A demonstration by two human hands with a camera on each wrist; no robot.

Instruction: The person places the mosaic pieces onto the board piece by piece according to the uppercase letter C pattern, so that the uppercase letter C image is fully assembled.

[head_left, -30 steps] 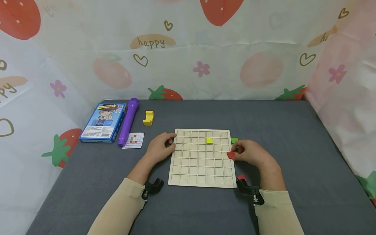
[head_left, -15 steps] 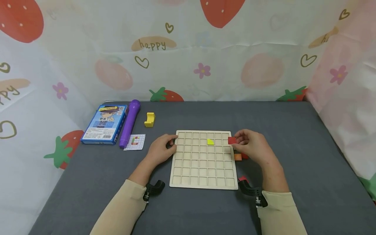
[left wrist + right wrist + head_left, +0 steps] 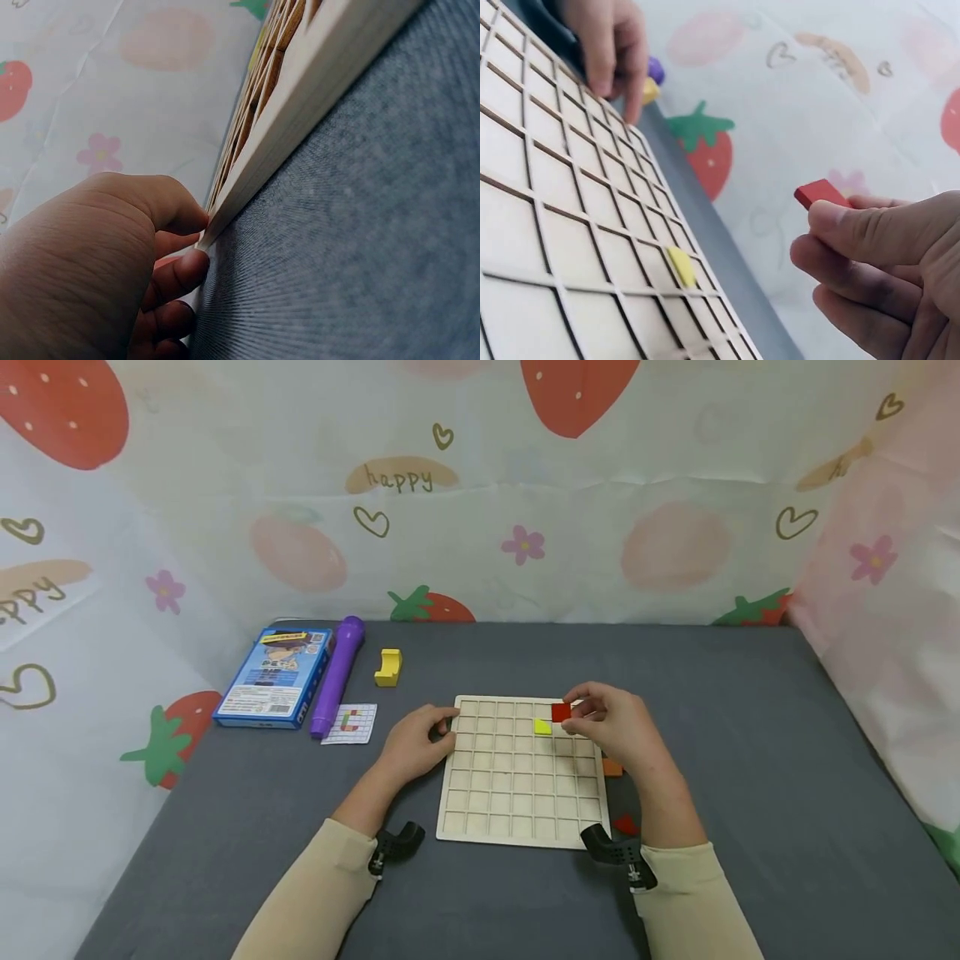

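Observation:
My right hand (image 3: 611, 720) pinches a small red square tile (image 3: 561, 712) between thumb and fingertips, over the upper right of a pale wooden grid board (image 3: 491, 781). In the right wrist view that red tile (image 3: 823, 194) is clear of the board. A yellow piece with a slanted side (image 3: 542, 727) sits in a cell near the board's far edge, just left of the red tile. At the board's upper left corner, thumb and fingertips of my left hand (image 3: 416, 745) touch the edge. The left wrist view shows those fingertips against the board's side (image 3: 277, 142).
Right of the board lie an orange piece (image 3: 612, 767) and a red piece (image 3: 626, 824), partly overlapped by the right arm. At the back left are a blue box (image 3: 273, 677), a purple microphone-shaped stick (image 3: 337, 677), a patterned grid card (image 3: 360, 731) and a yellow block (image 3: 388, 667).
My right hand has carried the red tile from the board's right edge up and left, to beside the yellow piece. The left hand stays at the board's left edge.

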